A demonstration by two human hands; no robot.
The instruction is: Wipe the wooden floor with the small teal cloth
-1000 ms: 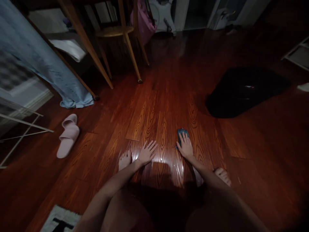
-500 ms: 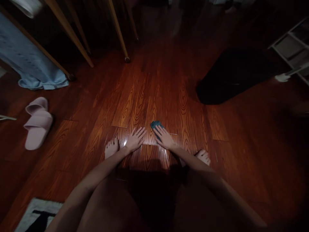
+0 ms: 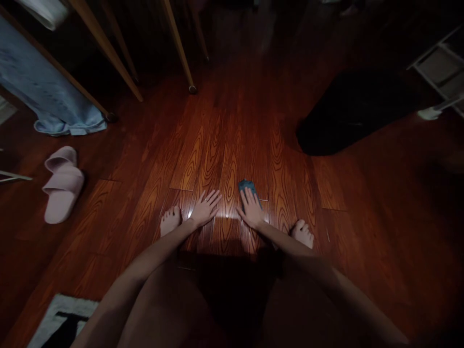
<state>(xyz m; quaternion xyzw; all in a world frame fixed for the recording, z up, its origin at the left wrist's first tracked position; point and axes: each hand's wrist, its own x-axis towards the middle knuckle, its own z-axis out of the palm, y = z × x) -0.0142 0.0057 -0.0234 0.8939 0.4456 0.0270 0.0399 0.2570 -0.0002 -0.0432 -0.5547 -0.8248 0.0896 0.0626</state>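
My right hand (image 3: 251,209) lies flat with its fingers spread on a dark teal cloth (image 3: 247,184), pressing it to the wooden floor (image 3: 230,166). The cloth's far end sticks out past the fingertips, and the palm covers much of the rest. To the left, my left hand (image 3: 205,209) rests palm down on the bare boards, fingers stretched and apart, with a ring on one finger. A gap of floor separates the two hands. My bare feet stand on either side of them.
Pink slippers (image 3: 64,186) lie at the left, below hanging blue jeans (image 3: 68,108) and wooden legs (image 3: 181,53) of furniture. A black bin-like object (image 3: 337,116) is at the right, near a white metal rack (image 3: 440,65). A patterned mat (image 3: 68,307) shows at bottom left.
My right hand has slid a little to the right with the cloth under it and now points more straight ahead. My left hand stays about where it was.
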